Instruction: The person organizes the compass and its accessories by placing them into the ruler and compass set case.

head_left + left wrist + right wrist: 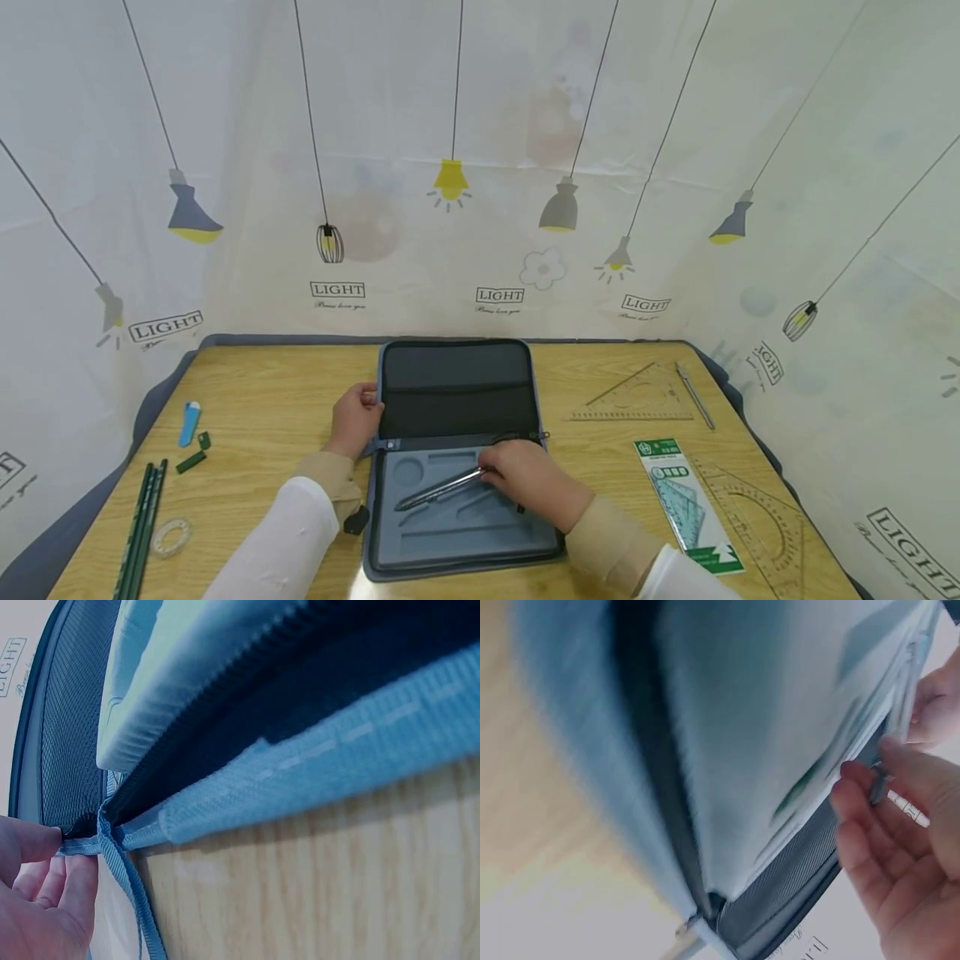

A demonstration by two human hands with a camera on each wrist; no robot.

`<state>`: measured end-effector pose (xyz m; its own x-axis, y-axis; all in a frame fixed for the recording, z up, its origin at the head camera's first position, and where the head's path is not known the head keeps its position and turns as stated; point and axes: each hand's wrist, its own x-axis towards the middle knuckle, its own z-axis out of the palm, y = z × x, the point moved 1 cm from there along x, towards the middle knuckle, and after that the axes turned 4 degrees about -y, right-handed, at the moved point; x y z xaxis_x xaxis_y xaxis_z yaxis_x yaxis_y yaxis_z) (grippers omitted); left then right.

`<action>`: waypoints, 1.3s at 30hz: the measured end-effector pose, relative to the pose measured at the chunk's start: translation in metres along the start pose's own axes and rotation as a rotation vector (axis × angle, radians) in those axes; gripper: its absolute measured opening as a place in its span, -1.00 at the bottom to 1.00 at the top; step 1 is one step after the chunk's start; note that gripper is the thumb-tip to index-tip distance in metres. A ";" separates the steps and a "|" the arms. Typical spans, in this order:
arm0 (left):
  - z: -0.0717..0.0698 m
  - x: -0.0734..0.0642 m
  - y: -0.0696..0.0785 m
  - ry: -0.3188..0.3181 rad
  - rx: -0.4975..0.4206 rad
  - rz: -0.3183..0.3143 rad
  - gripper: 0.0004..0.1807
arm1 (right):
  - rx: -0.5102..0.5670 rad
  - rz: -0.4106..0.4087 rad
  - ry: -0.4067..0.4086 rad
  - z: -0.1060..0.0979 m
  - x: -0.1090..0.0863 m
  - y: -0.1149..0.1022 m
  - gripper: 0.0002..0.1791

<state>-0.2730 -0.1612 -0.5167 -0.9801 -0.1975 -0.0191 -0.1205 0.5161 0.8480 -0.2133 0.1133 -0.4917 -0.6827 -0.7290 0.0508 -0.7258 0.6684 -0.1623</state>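
A zip case [465, 560] lies unfolded on the table, its dark mesh lid [457, 367] at the back and a grey-blue moulded tray [408, 542] in front. My left hand [356, 421] pinches the case's left edge near the fold, thumb above and fingers below in the left wrist view. A fabric strap [127, 877] hangs beside those fingertips. Over the tray, my right hand [525, 475] pinches one end of a silver drawing compass [438, 490]. Its pointed legs slant toward the tray's left side. The right palm hides part of the tray's right side.
Green pencils [140, 529], a tape roll [171, 537], small green blocks [191, 462] and a blue cutter [190, 423] lie left. To the right are a clear set square [637, 414], a silver pen-like tool [695, 396], a green-white packet [693, 517] and another set square [757, 521].
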 end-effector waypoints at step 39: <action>0.001 -0.001 0.000 0.013 -0.008 0.005 -0.65 | -0.080 -0.123 -0.039 0.003 0.006 0.011 -0.88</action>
<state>-0.2723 -0.1604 -0.5166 -0.9787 -0.2054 -0.0079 -0.1141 0.5106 0.8522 -0.2253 0.1161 -0.4958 -0.5856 -0.8101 0.0268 -0.8092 0.5823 -0.0783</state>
